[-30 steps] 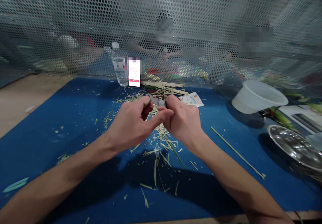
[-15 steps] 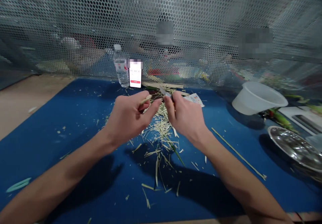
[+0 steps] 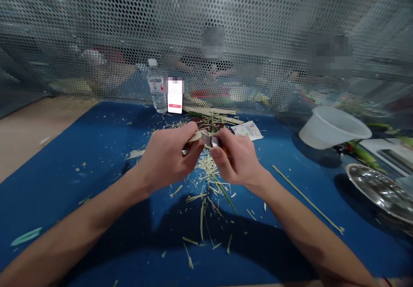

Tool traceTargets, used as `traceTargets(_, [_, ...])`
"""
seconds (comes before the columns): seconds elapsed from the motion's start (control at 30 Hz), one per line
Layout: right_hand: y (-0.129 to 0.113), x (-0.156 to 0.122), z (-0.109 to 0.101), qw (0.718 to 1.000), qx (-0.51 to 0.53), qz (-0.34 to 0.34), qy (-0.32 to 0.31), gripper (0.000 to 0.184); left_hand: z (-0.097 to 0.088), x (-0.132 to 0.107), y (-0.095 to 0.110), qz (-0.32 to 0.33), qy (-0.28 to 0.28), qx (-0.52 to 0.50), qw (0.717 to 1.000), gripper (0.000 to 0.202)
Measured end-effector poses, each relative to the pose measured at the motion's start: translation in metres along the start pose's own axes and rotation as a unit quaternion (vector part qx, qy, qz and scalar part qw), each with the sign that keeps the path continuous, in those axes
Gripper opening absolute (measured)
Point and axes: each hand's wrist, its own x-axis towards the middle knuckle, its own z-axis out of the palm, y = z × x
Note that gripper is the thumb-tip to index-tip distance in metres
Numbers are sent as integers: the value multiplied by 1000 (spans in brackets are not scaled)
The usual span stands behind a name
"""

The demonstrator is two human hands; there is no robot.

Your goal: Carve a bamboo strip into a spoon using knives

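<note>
My left hand (image 3: 169, 153) is closed on a short pale piece of plant stalk (image 3: 195, 136), whose end sticks out past the thumb and forefinger. My right hand (image 3: 240, 155) grips a utility knife (image 3: 213, 141) with an orange handle mostly hidden by the fingers. Its blade points left and meets, or nearly meets, the end of the stalk piece; exact contact is hard to tell. Under both hands lies a heap of thin pale shavings (image 3: 206, 164), scattered over the blue mat (image 3: 106, 244).
Behind the hands stand a water bottle (image 3: 157, 87) and a lit phone (image 3: 174, 100) before a perforated metal screen (image 3: 129, 16). A printed packet (image 3: 248, 131) lies right of them. At the right are a white plastic tub (image 3: 332, 128), a metal bowl (image 3: 380, 190) and a long thin stalk (image 3: 306, 197).
My right hand has turned and come slightly lower, bringing the blade to the stalk piece. My left thumb has closed in against it. The packet shows more fully.
</note>
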Motion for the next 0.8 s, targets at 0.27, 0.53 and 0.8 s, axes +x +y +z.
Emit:
traceTargets(0.27, [-1,-2,0,1000,3,-11,-13,25,-1,-3,2,-6,-62,-31,998,24])
traceTargets(0.53, [9,-5,7,997,-59,-31,-32,38,2,-3,1,25,-32,-72,997,40])
traceTargets(0.8, [-2,-1,3,988,-154,14,-5,42,8,-2,4,3,11,-113,994,45])
